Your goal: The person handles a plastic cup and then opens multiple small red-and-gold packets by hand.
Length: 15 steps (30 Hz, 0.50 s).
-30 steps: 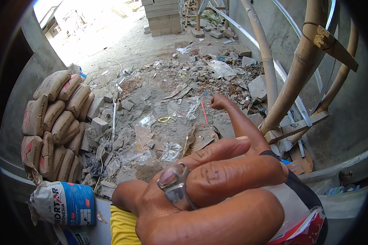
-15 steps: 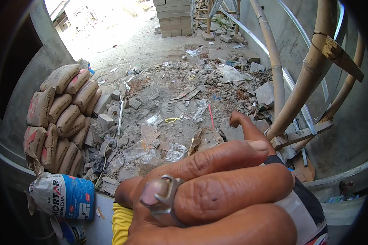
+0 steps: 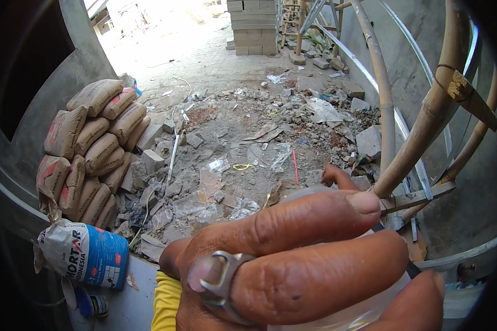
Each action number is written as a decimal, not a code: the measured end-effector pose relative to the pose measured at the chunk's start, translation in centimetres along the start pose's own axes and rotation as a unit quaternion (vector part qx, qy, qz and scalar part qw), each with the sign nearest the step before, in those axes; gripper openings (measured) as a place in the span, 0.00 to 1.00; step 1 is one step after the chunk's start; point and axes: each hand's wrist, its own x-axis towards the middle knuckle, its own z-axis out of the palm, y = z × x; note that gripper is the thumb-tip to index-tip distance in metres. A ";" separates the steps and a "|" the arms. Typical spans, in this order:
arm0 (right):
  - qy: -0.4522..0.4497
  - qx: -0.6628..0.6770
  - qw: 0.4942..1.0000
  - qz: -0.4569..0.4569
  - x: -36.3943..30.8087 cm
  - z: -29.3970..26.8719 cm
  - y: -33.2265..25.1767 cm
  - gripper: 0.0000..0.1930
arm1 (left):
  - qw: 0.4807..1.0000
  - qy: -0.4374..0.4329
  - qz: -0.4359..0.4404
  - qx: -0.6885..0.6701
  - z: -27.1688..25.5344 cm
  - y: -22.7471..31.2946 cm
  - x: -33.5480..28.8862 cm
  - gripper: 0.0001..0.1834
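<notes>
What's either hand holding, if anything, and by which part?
Cannot be told: the left hand hides its own palm side; the right hand looks small, curled. No clear hold shows.

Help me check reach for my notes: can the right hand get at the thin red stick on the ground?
Probably not without leaning or stepping forward: the thin red stick seems to lie beyond and below the right hand, though nothing visible blocks the space between them.

The bottom edge cuts off the left hand (image 3: pixel 292 259), which hides most of the right arm (image 3: pixel 345 181); the top edge crops the block stack (image 3: pixel 254 28).
</notes>
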 end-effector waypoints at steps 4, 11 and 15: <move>0.015 0.032 0.999 0.026 0.1 0.1 0.3 0.10 | 1.000 0.006 -0.009 0.002 -1.4 0.4 -0.5 0.28; 0.012 0.041 0.998 0.056 -0.3 0.3 -0.5 0.11 | 0.999 0.002 -0.034 -0.030 -3.5 1.5 0.2 0.29; -0.013 -0.100 0.995 0.007 0.6 -1.2 -1.1 0.08 | 0.983 -0.105 -0.124 -0.089 -5.2 0.7 1.5 0.31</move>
